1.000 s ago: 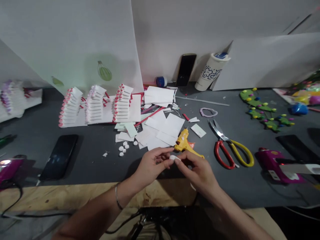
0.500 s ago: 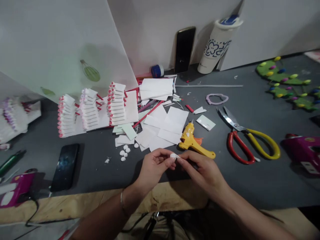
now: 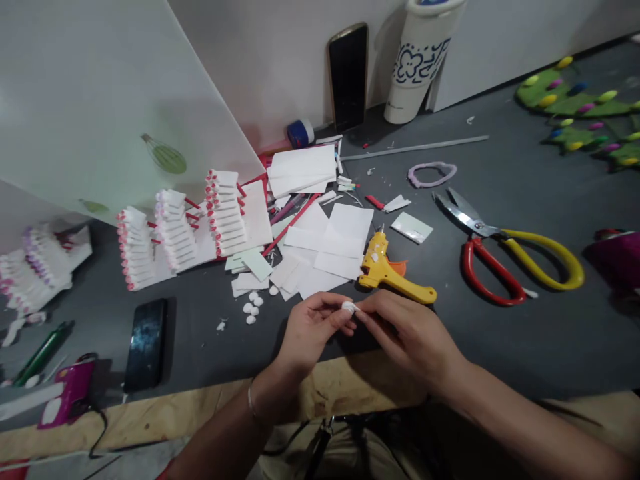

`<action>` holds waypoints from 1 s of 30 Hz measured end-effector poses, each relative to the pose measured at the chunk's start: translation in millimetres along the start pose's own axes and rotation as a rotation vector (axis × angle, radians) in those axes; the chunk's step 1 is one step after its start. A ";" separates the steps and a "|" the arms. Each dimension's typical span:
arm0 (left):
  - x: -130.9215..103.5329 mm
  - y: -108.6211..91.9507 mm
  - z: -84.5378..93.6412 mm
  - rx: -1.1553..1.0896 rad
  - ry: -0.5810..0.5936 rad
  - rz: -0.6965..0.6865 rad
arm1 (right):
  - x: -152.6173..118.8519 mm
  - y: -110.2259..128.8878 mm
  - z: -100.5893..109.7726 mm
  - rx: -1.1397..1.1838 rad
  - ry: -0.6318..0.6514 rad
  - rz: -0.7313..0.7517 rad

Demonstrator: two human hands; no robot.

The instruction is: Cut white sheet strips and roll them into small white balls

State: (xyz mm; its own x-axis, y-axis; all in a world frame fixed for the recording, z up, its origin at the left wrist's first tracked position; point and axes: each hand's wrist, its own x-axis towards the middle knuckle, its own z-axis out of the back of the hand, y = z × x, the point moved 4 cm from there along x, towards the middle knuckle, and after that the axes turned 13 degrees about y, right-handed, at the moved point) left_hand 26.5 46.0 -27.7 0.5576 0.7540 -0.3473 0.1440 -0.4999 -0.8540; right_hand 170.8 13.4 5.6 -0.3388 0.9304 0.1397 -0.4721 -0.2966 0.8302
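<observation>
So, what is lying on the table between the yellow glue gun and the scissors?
Nothing: in the head view, only bare grey table separates the glue gun from the scissors.

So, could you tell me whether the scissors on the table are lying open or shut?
Open. The scissors lie flat on the grey table, the red and yellow handle loops spread wide apart and the blade tips slightly parted.

A handicraft workspace; a dark table strewn with cut white paper pieces, a yellow glue gun, red-and-yellow scissors, 3 rows of folded paper pieces with red tips and green felt shapes with coloured beads at the far right corner; white boards stand along the far edge.
</observation>
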 end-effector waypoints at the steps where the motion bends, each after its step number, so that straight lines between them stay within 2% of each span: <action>1: 0.0 -0.5 -0.9 -0.014 0.011 0.009 | -0.5 0.7 -0.2 -0.042 -0.001 0.029; 8: -2.4 -0.8 -4.2 -0.013 0.012 0.020 | -2.3 9.4 1.6 -0.364 -0.069 0.156; 11: -2.5 -0.1 -4.5 -0.050 0.022 -0.020 | -3.2 12.1 2.0 -0.390 -0.081 0.180; 13: -2.3 -0.1 -4.8 -0.075 0.038 -0.022 | -3.3 10.6 2.6 -0.324 -0.066 0.149; 18: -2.1 -2.6 -4.7 -0.073 0.078 0.027 | -2.8 -0.5 3.2 -0.076 -0.036 -0.036; 24: -2.4 -7.0 -0.5 0.015 0.030 0.018 | -0.1 -16.2 -1.5 0.421 -0.025 -0.253; 27: -2.5 -7.0 -1.2 0.036 0.051 0.026 | 0.6 -18.1 -1.2 0.537 -0.033 -0.284; 30: -2.7 -6.0 -2.7 0.041 0.072 0.041 | 0.8 -16.4 0.9 0.549 -0.034 -0.249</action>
State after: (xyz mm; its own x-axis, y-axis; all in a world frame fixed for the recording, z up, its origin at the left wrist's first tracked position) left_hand 26.3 45.9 -20.6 0.6196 0.7001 -0.3548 0.0869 -0.5105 -0.8555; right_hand 179.0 19.1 -7.4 -0.2417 0.9666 -0.0850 -0.0420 0.0771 0.9961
